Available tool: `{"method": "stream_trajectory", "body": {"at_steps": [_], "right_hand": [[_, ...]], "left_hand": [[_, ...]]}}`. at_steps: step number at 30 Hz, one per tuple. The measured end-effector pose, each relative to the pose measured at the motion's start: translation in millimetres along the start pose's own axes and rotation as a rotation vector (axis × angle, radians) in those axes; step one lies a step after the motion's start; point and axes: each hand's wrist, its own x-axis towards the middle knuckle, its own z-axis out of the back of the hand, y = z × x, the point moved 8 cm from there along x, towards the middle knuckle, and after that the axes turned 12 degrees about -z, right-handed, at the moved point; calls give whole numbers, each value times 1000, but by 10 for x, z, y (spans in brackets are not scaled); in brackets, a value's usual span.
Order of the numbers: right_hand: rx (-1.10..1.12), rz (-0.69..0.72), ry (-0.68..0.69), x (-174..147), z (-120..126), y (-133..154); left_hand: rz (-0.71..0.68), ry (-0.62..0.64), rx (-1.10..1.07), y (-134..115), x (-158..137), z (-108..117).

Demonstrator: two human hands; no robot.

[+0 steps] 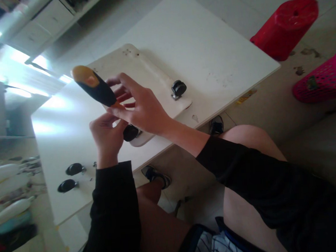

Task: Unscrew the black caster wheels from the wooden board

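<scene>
My right hand [144, 104] is closed around the lower end of a screwdriver [95, 85], whose fat yellow-and-black handle tilts up to the left. Just below, my left hand [108, 132] is curled with its fingers pressed together near the screwdriver's lower end; what they pinch is hidden. Both hands are over a pale panel [152, 71] lying on a white table [208, 49]. A black caster wheel [130, 133] is beside my left hand, partly covered by the hands. Another caster [178, 88] stands upright at the panel's right corner.
Two loose casters, an upper one [74, 169] and a lower one [67, 185], lie at the table's left, with small hardware [94, 164] nearby. A red bin [285, 27] and a pink perforated basket [324, 77] are on the floor at right. White drawers [42, 25] stand beyond the table.
</scene>
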Motion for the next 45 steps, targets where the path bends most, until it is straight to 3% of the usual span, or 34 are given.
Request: {"method": "stream_trajectory", "body": {"at_steps": [4,11,18,25,31,39,45], "right_hand": [[58,62,-20,-11,27,48],[94,52,-42,-24,31,27],[39,26,-110,-10,9,-24],[-8,8,-134,-9,69,-4],[83,-12,-61,-18,32,2],[60,24,-80,91,-25,-106],[131,62,-49,79,-24,-109]], "left_hand": [[2,-27,-6,-70,27,-36],[45,85,-37,14,-12,-45],[28,-8,84,-36,22,-12],[44,38,-9,-59,33,-72],[51,149,-73,25,-8,-92],[-23,-51,52,-22,36,-26],[23,31,-133,5,24,-91]]}}
